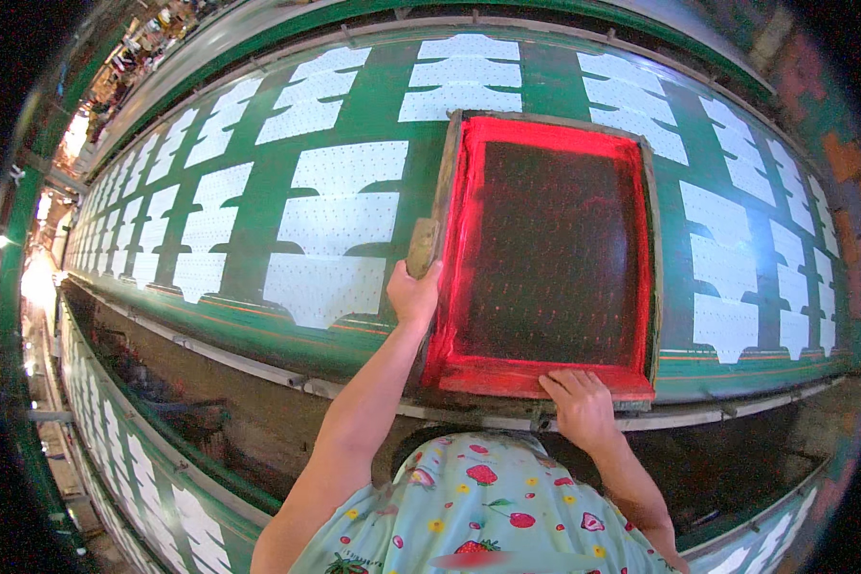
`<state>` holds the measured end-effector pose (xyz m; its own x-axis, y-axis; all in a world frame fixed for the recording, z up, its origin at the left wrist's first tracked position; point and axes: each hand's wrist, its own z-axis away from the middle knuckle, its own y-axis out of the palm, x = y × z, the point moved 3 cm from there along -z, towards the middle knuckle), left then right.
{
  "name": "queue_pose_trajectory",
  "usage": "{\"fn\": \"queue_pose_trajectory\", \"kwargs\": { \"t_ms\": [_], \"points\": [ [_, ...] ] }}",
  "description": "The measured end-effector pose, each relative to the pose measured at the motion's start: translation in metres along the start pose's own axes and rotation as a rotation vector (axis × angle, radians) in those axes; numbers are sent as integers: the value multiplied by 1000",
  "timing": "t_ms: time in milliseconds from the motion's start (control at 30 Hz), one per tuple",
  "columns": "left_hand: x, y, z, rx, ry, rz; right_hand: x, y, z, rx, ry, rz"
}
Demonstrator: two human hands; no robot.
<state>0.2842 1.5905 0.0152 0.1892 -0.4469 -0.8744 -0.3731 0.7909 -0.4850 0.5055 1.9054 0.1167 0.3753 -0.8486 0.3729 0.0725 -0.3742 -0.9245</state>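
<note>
A screen-printing frame [652, 249] lies on a long green table, its dark mesh [555, 253] bordered by bright red. Faint rows of small marks show through the mesh. My left hand [414, 295] is closed at the frame's left side, its thumb against a worn wooden block [424, 241] there. Whether that block is fixed to the frame, I cannot tell. The fingers of my right hand [584, 407] curl over the red near rail [502, 376], to the right of its middle. What lies under the frame is mostly hidden.
White cut fabric pieces [340, 206] with tiny dots lie in rows along the green table [430, 182], left and right of the frame. A metal rail [325, 387] runs along its near edge. Another table with white pieces [201, 526] stands at the lower left.
</note>
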Motion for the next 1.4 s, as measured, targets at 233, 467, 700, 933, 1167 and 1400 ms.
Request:
{"fn": "queue_pose_trajectory", "kwargs": {
  "t_ms": [233, 467, 700, 933, 1167, 1400],
  "points": [
    [1, 1, 0, 48, 38, 137, -8, -2, -46, 304, 232, 24],
    [16, 10, -5, -34, 169, 283, 31, 11, -16, 271, 259, 86],
    [14, 8, -3, 9, 91, 275, 38, 33, -10, -76, 128, 161],
    [5, 2, 0, 4, 113, 155, -31, 35, -85, -190, 45, 246],
    [-5, 0, 1, -19, 67, 69, -137, 22, -215, -218, 10, 286],
    [1, 2, 0, -31, 23, 74, -230, -1, -346, -188, 64, 335]
  ]
}}
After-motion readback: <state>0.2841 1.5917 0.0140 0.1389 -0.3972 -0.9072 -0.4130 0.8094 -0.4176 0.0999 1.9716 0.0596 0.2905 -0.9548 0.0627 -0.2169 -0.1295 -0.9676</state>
